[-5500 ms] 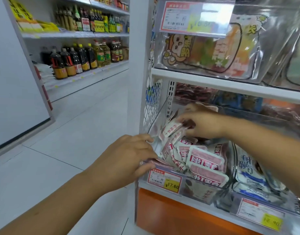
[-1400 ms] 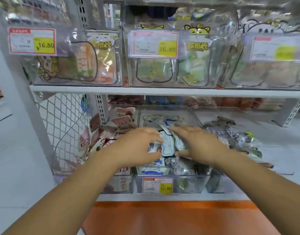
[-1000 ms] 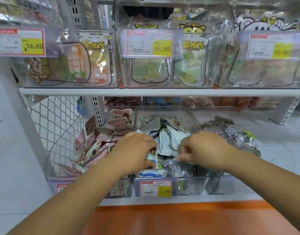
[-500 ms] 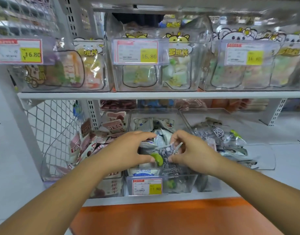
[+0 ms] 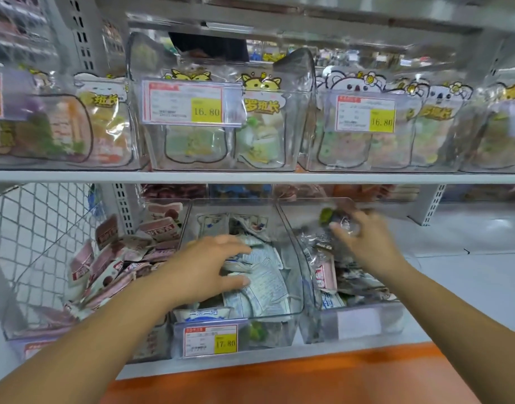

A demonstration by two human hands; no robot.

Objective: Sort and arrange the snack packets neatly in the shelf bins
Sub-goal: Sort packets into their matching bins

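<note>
In the head view, the left hand [image 5: 205, 269] lies with spread, straight fingers on the white-and-blue snack packets [image 5: 265, 275] inside the middle clear plastic bin [image 5: 294, 312] on the lower shelf; its grip is released. The right hand [image 5: 367, 246] is above the right clear plastic bin [image 5: 393, 319], and its grip pinches a small clear packet with a green patch [image 5: 327, 215], which is blurred. This bin contains dark and silver packets [image 5: 355, 275]. Left of the middle bin, pink-and-white packets [image 5: 110, 263] are piled. A red-and-yellow price tag [image 5: 211, 341] reading 17.80 hangs on the middle bin's front. Above, a white shelf board [image 5: 338, 178] carries clear bins with cartoon-printed bags [image 5: 262, 126].
</note>
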